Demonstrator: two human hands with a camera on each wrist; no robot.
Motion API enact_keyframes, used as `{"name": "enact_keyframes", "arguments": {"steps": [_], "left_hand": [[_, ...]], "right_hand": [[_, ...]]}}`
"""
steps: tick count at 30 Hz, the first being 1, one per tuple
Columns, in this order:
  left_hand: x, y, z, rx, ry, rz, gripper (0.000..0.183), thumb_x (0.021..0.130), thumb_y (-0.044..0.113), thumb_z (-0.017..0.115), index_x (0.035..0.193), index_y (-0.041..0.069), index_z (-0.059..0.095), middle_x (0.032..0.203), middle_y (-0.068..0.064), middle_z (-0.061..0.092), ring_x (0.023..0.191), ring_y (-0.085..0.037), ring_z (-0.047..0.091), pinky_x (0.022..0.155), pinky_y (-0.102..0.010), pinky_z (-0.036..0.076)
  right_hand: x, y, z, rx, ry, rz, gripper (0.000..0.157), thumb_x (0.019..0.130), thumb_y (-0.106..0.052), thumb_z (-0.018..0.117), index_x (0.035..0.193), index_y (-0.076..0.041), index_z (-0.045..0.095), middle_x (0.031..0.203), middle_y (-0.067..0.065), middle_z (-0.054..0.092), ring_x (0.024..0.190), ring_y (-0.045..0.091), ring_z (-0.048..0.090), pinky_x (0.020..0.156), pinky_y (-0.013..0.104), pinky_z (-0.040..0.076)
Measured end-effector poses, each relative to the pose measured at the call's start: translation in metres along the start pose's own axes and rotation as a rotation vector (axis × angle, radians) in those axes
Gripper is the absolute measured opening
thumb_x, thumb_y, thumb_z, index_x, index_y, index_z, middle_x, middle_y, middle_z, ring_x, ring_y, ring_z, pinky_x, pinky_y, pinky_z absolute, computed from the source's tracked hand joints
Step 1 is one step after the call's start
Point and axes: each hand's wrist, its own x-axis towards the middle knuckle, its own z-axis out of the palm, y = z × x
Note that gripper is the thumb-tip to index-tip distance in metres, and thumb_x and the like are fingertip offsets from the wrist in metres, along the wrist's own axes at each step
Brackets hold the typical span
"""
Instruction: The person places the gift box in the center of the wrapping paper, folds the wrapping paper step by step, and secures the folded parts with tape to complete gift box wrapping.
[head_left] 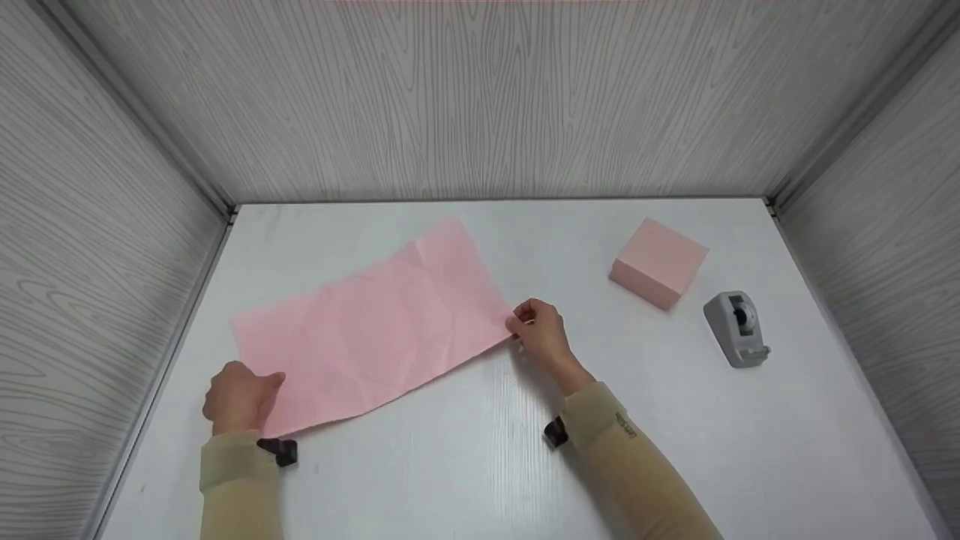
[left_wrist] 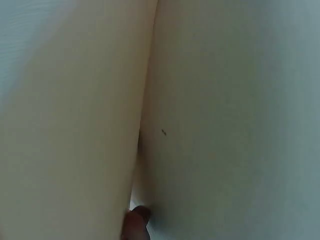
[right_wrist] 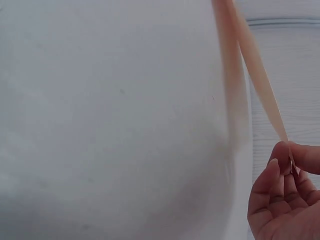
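Note:
A sheet of pink paper (head_left: 375, 330), lightly creased, slants across the left and middle of the white table. My left hand (head_left: 238, 394) grips its near left end, thumb on top; in the left wrist view the paper (left_wrist: 70, 145) fills much of the picture and only a fingertip (left_wrist: 136, 222) shows. The near right corner is pinched between thumb and fingers of my right hand (head_left: 544, 337). Seen edge-on in the right wrist view, the paper (right_wrist: 257, 70) rises off the table where that hand (right_wrist: 282, 205) holds it.
A pink box (head_left: 660, 262) sits toward the back right of the table (head_left: 465, 465). To its right and nearer stands a grey tape dispenser (head_left: 735, 330) with a roll in it. Grey wood-grain panels (head_left: 480, 105) enclose the back and both sides.

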Motion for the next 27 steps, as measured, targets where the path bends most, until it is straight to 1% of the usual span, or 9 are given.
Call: {"name": "enact_keyframes", "arguments": {"steps": [2,4,7,9,10,13,17,22,27], "left_hand": [[-0.001,0.004,0.001,0.011,0.006,0.019,0.046,0.092,0.020,0.058,0.115,-0.020,0.049,0.102,-0.034,0.058,0.076,-0.037,0.055,0.064,-0.046,0.046],[-0.001,0.009,0.003,0.000,0.027,0.043,0.042,0.092,0.011,0.053,0.120,-0.020,0.049,0.110,-0.037,0.057,0.081,-0.042,0.058,0.068,-0.050,0.049],[-0.004,0.017,0.009,-0.039,0.085,0.088,0.045,0.093,0.007,0.049,0.131,-0.017,0.044,0.124,-0.039,0.052,0.101,-0.050,0.058,0.081,-0.057,0.049],[-0.007,0.024,0.013,-0.075,0.129,0.130,0.049,0.096,0.007,0.051,0.138,-0.015,0.039,0.130,-0.038,0.049,0.113,-0.052,0.054,0.089,-0.060,0.045],[-0.009,0.027,0.016,-0.094,0.150,0.151,0.049,0.097,0.008,0.051,0.140,-0.014,0.039,0.131,-0.037,0.050,0.115,-0.052,0.053,0.091,-0.060,0.045],[-0.015,0.037,0.023,-0.144,0.212,0.219,0.046,0.099,0.007,0.053,0.141,-0.010,0.041,0.126,-0.034,0.055,0.113,-0.049,0.056,0.091,-0.059,0.046],[-0.023,0.052,0.030,-0.176,0.265,0.289,0.045,0.099,0.007,0.055,0.141,-0.007,0.044,0.120,-0.030,0.059,0.106,-0.044,0.059,0.088,-0.057,0.047],[-0.031,0.067,0.040,-0.169,0.294,0.358,0.043,0.099,0.008,0.057,0.139,-0.004,0.048,0.113,-0.026,0.061,0.099,-0.039,0.061,0.082,-0.054,0.049],[-0.035,0.077,0.053,-0.134,0.313,0.436,0.042,0.098,0.009,0.060,0.136,-0.003,0.050,0.110,-0.024,0.062,0.094,-0.038,0.063,0.078,-0.053,0.051]], "right_hand": [[-0.002,0.002,-0.005,0.003,0.013,-0.006,0.007,0.094,-0.006,0.065,0.095,-0.001,0.060,0.089,0.011,0.062,0.077,0.028,0.068,0.061,0.032,0.054],[-0.003,0.003,-0.011,0.000,0.035,-0.012,0.007,0.094,-0.005,0.065,0.095,-0.001,0.061,0.089,0.012,0.062,0.077,0.028,0.068,0.062,0.031,0.054],[-0.006,0.007,-0.022,-0.016,0.071,-0.005,0.008,0.093,-0.007,0.066,0.096,-0.002,0.061,0.089,0.011,0.062,0.076,0.025,0.067,0.063,0.030,0.053],[-0.008,0.009,-0.030,-0.031,0.093,-0.003,0.009,0.093,-0.008,0.067,0.096,-0.002,0.061,0.090,0.011,0.063,0.076,0.023,0.067,0.064,0.029,0.053],[-0.010,0.010,-0.034,-0.037,0.102,0.001,0.010,0.093,-0.009,0.067,0.097,-0.002,0.061,0.090,0.011,0.063,0.076,0.022,0.066,0.064,0.028,0.052],[-0.016,0.014,-0.048,-0.055,0.132,0.009,0.012,0.092,-0.010,0.068,0.098,-0.002,0.061,0.090,0.011,0.064,0.077,0.023,0.066,0.064,0.027,0.051],[-0.029,0.019,-0.066,-0.072,0.162,0.015,0.014,0.092,-0.011,0.069,0.099,-0.002,0.061,0.089,0.011,0.064,0.079,0.026,0.065,0.063,0.027,0.050],[-0.048,0.028,-0.087,-0.132,0.210,-0.013,0.014,0.091,-0.011,0.070,0.096,-0.001,0.062,0.085,0.011,0.064,0.074,0.024,0.062,0.060,0.026,0.049],[-0.063,0.037,-0.103,-0.203,0.256,-0.021,0.015,0.090,-0.013,0.070,0.096,-0.002,0.062,0.084,0.010,0.065,0.072,0.021,0.058,0.060,0.026,0.048]]}}
